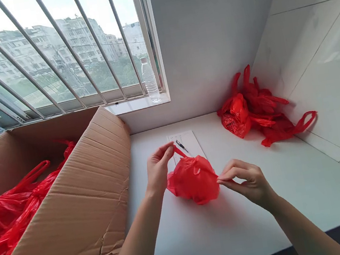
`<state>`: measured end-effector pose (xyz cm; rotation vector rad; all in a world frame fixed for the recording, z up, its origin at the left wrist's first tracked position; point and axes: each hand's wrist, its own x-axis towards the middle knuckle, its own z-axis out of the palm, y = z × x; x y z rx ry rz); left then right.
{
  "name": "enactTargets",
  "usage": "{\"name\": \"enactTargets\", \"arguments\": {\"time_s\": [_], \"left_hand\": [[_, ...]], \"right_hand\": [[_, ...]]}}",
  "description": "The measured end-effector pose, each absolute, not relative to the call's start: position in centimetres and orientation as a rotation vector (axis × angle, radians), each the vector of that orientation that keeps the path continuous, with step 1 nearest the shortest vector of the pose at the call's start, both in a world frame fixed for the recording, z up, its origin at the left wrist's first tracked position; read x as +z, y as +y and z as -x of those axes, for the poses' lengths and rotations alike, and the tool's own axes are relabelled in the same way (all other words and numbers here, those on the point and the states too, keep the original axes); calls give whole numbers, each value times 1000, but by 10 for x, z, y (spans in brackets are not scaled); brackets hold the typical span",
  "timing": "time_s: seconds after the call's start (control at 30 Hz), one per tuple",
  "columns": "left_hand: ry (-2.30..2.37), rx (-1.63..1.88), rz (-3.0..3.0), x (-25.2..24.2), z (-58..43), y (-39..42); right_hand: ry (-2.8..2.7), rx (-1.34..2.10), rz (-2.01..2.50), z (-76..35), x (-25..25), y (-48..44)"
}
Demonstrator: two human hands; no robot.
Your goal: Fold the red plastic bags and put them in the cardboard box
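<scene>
A crumpled red plastic bag (194, 180) is stretched between my two hands above the white tabletop (189, 241). My left hand (160, 164) pinches a narrow strip of it, likely a handle, at the upper left. On the other side my right hand (244, 180) pinches the bag's right edge between thumb and fingers. Behind the bag lies a sheet of paper (196, 140) with a black pen (181, 146) on it, partly covered by the bag.
To the left stands an open cardboard box (80, 194) holding several red plastic bags (22, 200). A pile of red bags (254, 109) rests in the back right corner by the tiled wall. A clear bottle (149, 81) stands on the sill of the barred window.
</scene>
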<state>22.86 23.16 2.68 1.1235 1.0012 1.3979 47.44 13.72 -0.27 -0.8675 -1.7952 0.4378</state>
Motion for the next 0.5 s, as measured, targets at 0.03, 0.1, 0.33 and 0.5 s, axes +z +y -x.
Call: {"name": "enactTargets", "arguments": {"time_s": [0.03,0.1,0.33,0.5], "left_hand": [[1033,1453,-1088,18,-224,234],[1098,1525,-1023,1,-216,236],[1313,1338,-1213,-28,-178,202],[1607,823,-1721,-27,-162,172]], "right_hand": [[-1795,518,893,-480,-10,129],[-1777,661,967,-492,-22,115],[-1626,1118,1253,-538,-43,110],[-1957,541,1476,-531,-47,126]]}}
